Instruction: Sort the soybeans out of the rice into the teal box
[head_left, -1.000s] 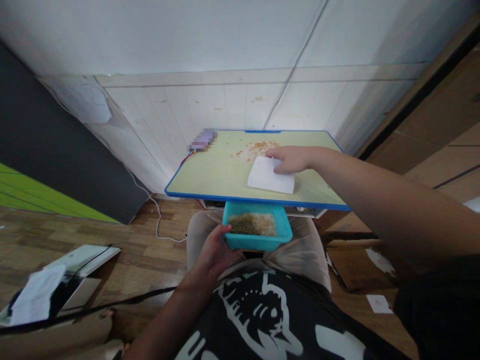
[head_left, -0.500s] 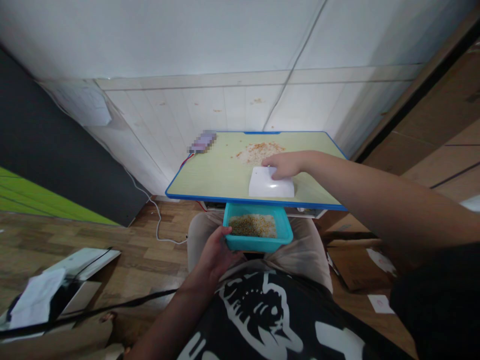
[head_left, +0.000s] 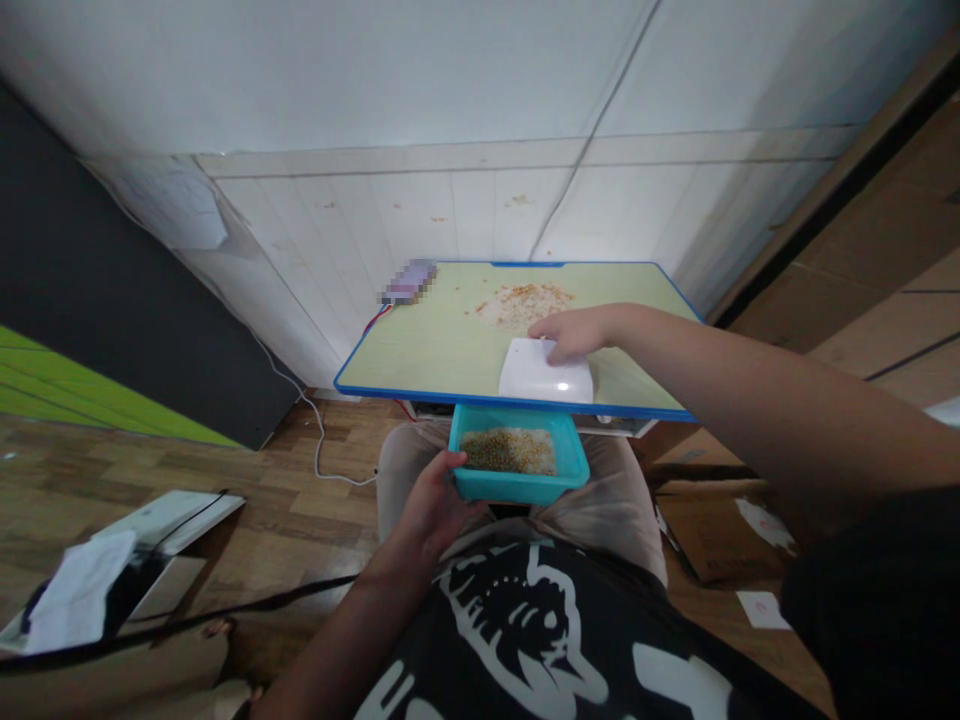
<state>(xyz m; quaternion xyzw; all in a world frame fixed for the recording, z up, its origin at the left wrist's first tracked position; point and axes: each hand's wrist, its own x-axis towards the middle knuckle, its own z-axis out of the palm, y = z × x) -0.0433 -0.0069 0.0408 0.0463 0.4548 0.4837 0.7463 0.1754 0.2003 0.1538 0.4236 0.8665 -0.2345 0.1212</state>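
Observation:
My left hand (head_left: 439,500) grips the left side of a turquoise plastic tub (head_left: 521,490), thumb over its rim. The tub is held just below the table's front edge, above my lap, and has mixed yellow-green and pale grains (head_left: 510,452) in it. In my right hand (head_left: 574,332) is a white curved piece like a dustpan or scraper (head_left: 546,372), its wide edge lying on the tabletop near the blue front rim. Behind it, a loose pile of pale and orange grains (head_left: 529,303) is spread on the pale yellow-green table (head_left: 420,345).
A blurred-out device (head_left: 409,282) with a red wire lies at the table's back left corner. The white wall (head_left: 480,210) stands right behind the table. Cardboard boxes (head_left: 720,535) are on the right; papers and a white box (head_left: 169,525) lie on the floor at left.
My right hand has drawn the white piece slightly toward the table's front edge. My left hand and the tub stay nearly where they were.

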